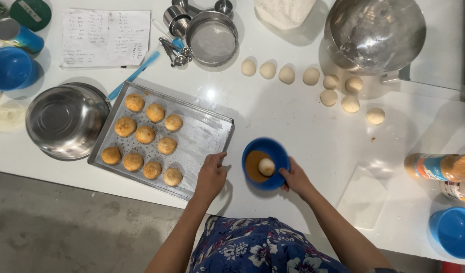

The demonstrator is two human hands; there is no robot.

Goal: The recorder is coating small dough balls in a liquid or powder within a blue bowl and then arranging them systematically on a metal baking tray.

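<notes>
A small blue bowl [279,151] of brown crumbs stands on the white table near me, with one pale dough ball [267,166] lying in the crumbs. My right hand [296,179] grips the bowl's right rim. My left hand [210,175] rests on the table just left of the bowl, at the near corner of a metal baking tray [204,134], fingers curled and holding nothing. Several crumb-coated balls [145,134] sit in rows on the tray's left half. Several plain dough balls [311,76] lie farther back on the table.
An empty steel bowl [66,120] sits left of the tray and a large steel bowl [375,33] at back right. A sieve [212,38], measuring cups, a paper sheet [105,37], a blue spatula [134,75], blue cups and bottles [439,167] ring the table.
</notes>
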